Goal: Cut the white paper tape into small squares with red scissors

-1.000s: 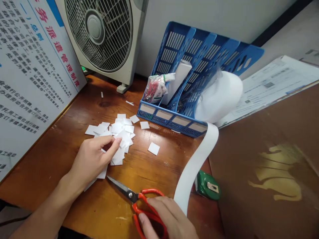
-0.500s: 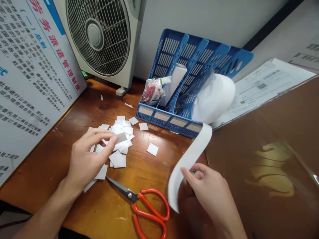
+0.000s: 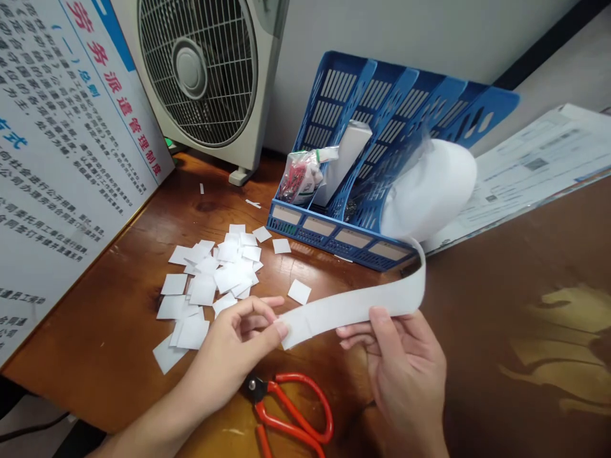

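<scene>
The white strip (image 3: 351,306) has swung leftward, pinched in both hands (image 3: 233,346) (image 3: 405,372), the scissors (image 3: 286,427) partly hidden behind the left wrist (image 3: 207,385).

The left hand (image 3: 243,332) is leaving its place over the white squares (image 3: 202,289), moving toward 4 o'clock and now pinching the free end of the white strip (image 3: 353,301). That is uncovering squares on the heap's 8 o'clock side. The right hand (image 3: 405,366), on the scissors (image 3: 259,388) a second ago, is now gripping the strip, thumb on top. The strip, earlier hanging toward 7 o'clock, is now stretching toward 8 o'clock. A faint line is now showing across it near the pinched end; whether this is the square held before is unclear. The scissors' blades are now hiding behind the left hand.
</scene>
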Demonstrator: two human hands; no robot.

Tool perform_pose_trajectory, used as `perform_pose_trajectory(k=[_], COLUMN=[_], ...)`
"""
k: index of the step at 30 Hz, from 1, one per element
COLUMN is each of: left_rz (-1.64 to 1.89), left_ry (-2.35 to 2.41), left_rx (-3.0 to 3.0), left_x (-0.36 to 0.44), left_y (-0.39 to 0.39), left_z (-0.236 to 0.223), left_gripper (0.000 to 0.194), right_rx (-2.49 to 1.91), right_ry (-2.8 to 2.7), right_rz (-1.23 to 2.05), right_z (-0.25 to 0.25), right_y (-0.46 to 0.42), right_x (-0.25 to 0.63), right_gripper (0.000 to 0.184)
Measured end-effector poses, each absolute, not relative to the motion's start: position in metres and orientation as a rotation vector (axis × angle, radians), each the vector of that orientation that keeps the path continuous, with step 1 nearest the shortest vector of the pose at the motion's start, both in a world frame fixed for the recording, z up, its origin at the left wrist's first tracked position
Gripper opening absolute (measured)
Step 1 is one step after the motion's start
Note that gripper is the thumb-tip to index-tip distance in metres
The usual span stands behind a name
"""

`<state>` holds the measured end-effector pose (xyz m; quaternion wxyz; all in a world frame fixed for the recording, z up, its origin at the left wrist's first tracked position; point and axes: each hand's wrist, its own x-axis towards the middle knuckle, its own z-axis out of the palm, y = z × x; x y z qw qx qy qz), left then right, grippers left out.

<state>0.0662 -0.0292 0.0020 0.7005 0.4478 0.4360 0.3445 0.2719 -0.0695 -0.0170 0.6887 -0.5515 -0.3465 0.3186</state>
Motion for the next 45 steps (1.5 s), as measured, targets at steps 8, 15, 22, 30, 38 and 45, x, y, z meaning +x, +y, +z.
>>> perform_pose_trajectory(k=[8, 15, 22, 30, 38, 45], left_rz=[0.780, 0.830, 0.821, 0.806, 0.666, 0.649], left_ry=[0.966, 1.019, 1.049, 1.068, 0.947, 0.935], left_rx=[0.952, 1.001, 1.038, 0.999, 1.005, 1.148], left_x=[0.075, 0.075, 0.074, 0.072, 0.069, 0.065], left_y=[-0.028, -0.033, -0.034, -0.035, -0.029, -0.026], left_z=[-0.004, -0.003, -0.005, -0.007, -0.002, 0.001], left_gripper=[0.030, 0.025, 0.026, 0.026, 0.022, 0.022], right_rx=[-1.167, -1.168, -1.322, -1.271, -1.315, -1.352], right_ry=[-0.718, -0.789, -0.842, -0.908, -0.943, -0.963], right_rz=[0.754, 0.997, 1.142, 1.133, 1.065, 1.064], right_z=[-0.012, -0.024, -0.024, -0.022, -0.027, -0.030], right_y=[-0.071, -0.074, -0.077, -0.074, -0.075, -0.075], right_x=[0.271, 0.244, 0.232, 0.237, 0.236, 0.236], right_gripper=[0.021, 0.022, 0.025, 0.018, 0.017, 0.018])
